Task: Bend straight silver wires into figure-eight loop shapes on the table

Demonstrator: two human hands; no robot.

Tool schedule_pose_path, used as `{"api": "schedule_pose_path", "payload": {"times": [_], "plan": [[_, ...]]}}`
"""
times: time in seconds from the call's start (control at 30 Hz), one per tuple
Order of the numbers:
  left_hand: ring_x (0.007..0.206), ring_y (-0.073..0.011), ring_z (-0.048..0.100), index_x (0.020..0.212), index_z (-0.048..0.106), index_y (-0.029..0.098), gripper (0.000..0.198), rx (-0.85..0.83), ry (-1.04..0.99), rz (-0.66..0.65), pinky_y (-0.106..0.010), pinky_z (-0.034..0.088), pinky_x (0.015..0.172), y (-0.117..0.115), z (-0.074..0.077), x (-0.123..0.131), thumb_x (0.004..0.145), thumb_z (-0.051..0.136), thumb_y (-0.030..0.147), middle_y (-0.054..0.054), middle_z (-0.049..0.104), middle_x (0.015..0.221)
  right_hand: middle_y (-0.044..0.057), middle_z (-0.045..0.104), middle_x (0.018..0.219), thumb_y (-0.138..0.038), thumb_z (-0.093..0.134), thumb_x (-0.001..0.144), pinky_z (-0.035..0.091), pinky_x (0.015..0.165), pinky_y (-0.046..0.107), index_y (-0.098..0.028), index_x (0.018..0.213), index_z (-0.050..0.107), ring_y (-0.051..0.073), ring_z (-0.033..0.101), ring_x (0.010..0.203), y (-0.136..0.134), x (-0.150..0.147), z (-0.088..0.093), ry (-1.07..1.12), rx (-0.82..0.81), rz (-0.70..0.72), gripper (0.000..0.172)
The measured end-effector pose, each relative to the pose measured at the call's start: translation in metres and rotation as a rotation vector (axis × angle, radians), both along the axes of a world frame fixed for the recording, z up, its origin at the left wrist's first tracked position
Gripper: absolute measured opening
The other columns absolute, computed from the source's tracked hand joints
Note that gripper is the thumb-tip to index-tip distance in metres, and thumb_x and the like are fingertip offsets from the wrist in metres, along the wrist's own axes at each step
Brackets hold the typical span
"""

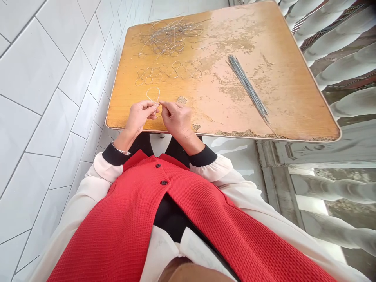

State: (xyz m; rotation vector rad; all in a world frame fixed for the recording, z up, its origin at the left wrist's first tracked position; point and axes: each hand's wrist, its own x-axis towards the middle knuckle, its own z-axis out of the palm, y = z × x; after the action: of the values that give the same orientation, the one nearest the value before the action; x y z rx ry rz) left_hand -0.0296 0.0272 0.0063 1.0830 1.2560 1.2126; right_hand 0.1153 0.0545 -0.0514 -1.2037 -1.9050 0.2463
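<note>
- Left hand [138,117], right hand [176,120]: fingers pressed together, both pinching the wire loop [153,95] at its base
- Loop sticks out at 12 o'clock from fingertips
- Wire figure-eights [169,71], wire tangle [172,37] further at 12 o'clock
- Straight wire bundle [248,84] at 2 o'clock on table [290,98]

tabletop [282,70]: varnished wood — glossy, peeling | wire loop [159,95]: thin metal — smooth | wall tiles [38,66]: glossy ceramic

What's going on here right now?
A person's left hand and right hand hold a bent wire loop near the edge of a worn wooden tabletop. Beyond it lie a row of figure-eight wire shapes and a tangled pile of wire, with a bundle of straight wires to the right.
</note>
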Motion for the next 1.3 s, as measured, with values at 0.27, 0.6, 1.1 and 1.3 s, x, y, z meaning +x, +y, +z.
{"api": "schedule_pose_path", "payload": {"times": [0.27,0.6,1.1,1.3], "plan": [[0.065,-0.004,0.06,0.081,0.071,0.016,0.011,0.024,-0.087,0.077,-0.017,0.052,0.066,-0.002,0.0,-0.004,0.088,0.076,0.022,0.002,0.066,0.073,0.001,0.07,0.075,-0.037,0.065,0.093,0.054,0.072,0.033,-0.021,0.122,0.069,0.016,0.06,0.065,-0.012,0.001,0.013,0.474,-0.328,0.154,0.033],[0.072,-0.0039,0.063,0.085,0.073,0.017,0.008,0.051,-0.11,0.108,-0.015,0.049,0.068,-0.008,-0.007,0.0,0.091,0.068,0.014,0.002,0.069,0.077,0.0,0.066,0.076,-0.029,0.071,0.091,0.043,0.049,0.016,-0.018,0.077,0.065,0.005,0.05,0.053,-0.017,-0.005,0.033,1.122,-0.887,0.291,0.018],[0.065,-0.0044,0.059,0.08,0.074,0.017,0.013,0.05,-0.137,0.083,-0.019,0.05,0.068,-0.01,-0.016,0.003,0.09,0.068,0.011,0.003,0.067,0.072,-0.007,0.042,0.056,-0.015,0.061,0.091,0.027,0.042,0.016,-0.015,0.081,0.067,0.005,0.03,0.046,-0.013,-0.006,0.038,1.25,-1.081,0.355,0.012],[0.067,-0.0051,0.058,0.075,0.072,0.017,0.017,0.029,-0.093,0.089,-0.018,0.049,0.066,-0.014,-0.011,0.004,0.088,0.066,0.007,0.003,0.066,0.072,-0.008,0.037,0.055,-0.012,0.058,0.087,0.024,0.038,0.014,-0.014,0.086,0.065,0.005,0.022,0.046,-0.004,0.004,0.037,1.224,-1.317,0.521,0.007]]}}
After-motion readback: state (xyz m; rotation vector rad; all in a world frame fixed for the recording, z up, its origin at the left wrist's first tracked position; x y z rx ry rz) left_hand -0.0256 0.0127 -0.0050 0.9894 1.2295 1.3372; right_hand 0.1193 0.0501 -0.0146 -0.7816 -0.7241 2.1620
